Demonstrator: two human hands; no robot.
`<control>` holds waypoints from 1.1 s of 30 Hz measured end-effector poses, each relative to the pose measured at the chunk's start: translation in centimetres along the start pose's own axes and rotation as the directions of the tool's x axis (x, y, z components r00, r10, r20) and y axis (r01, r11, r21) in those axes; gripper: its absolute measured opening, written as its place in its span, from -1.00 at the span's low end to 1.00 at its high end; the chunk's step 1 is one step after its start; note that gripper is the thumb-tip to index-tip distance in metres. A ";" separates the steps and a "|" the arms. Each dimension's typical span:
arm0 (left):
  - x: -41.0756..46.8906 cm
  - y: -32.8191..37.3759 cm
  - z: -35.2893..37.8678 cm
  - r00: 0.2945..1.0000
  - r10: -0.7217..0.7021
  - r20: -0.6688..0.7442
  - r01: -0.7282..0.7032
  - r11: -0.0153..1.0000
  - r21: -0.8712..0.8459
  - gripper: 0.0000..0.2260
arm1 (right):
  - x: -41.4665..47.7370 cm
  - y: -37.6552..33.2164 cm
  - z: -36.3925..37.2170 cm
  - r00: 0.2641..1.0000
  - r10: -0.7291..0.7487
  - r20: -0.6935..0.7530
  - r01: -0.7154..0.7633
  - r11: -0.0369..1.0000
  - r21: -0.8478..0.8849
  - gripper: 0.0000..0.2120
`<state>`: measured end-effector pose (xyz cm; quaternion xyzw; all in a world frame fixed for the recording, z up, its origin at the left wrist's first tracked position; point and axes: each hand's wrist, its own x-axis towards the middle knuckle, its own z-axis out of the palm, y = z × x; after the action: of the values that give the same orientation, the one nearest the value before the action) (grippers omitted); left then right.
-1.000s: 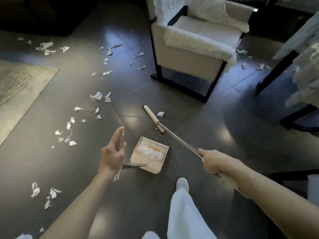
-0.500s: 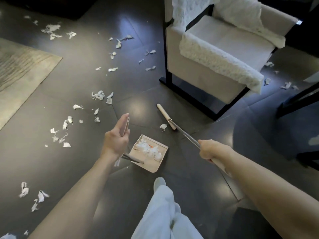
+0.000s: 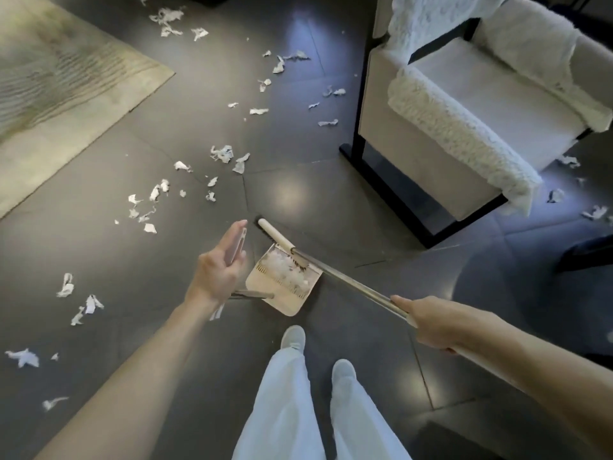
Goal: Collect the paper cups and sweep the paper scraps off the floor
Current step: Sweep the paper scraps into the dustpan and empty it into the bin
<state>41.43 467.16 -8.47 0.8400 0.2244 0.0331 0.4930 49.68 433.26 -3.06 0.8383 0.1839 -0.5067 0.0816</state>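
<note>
A beige dustpan (image 3: pixel 292 298) sits on the dark tile floor just ahead of my feet, holding a heap of white paper scraps (image 3: pixel 285 272). My left hand (image 3: pixel 219 263) holds the top of the dustpan's long handle (image 3: pixel 237 245), with the fingers stretched along it. My right hand (image 3: pixel 428 322) grips the metal pole of the broom (image 3: pixel 348 278). The broom head (image 3: pixel 275 235) lies at the dustpan's mouth. Loose paper scraps (image 3: pixel 222 153) are scattered over the floor to the left and ahead. No paper cups are in view.
A white armchair (image 3: pixel 464 121) on a black frame stands at the upper right, with more scraps (image 3: pixel 593 212) beyond it. A beige rug (image 3: pixel 59 81) covers the upper left. My white trousers and shoes (image 3: pixel 293 336) are at the bottom centre.
The broom head has swept toward me from the floor ahead to the dustpan's mouth, and the lone scrap beside it is gone from the floor. The view has shifted.
</note>
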 end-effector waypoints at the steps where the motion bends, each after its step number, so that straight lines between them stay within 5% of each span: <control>1: -1.5 -0.2 -0.2 1.000 -0.009 -0.030 0.008 1.000 -0.025 -0.35 | -0.3 0.2 -0.1 1.000 -0.010 -0.021 0.010 1.000 -0.027 -0.24; 17: -22.3 -10.0 -8.7 0.834 -0.265 -0.484 0.312 0.950 0.017 -0.53 | 3.7 -11.5 2.6 0.994 -0.045 -0.100 0.021 0.973 -0.230 -0.28; 25: -21.1 -11.1 -11.1 0.869 -0.182 -0.461 0.240 0.968 0.072 -0.53 | 4.7 -22.2 9.1 0.994 -0.093 0.057 0.106 0.950 -0.294 -0.31; 33: -22.9 -13.2 -13.8 0.929 -0.228 -0.290 0.205 0.973 -0.109 -0.50 | -0.7 -21.7 11.0 0.990 -0.111 0.084 0.131 0.948 -0.291 -0.34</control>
<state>12.56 474.47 -8.69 0.7756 0.3866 0.1142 0.4857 31.93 449.46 -6.54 0.7866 0.3058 -0.5051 0.1808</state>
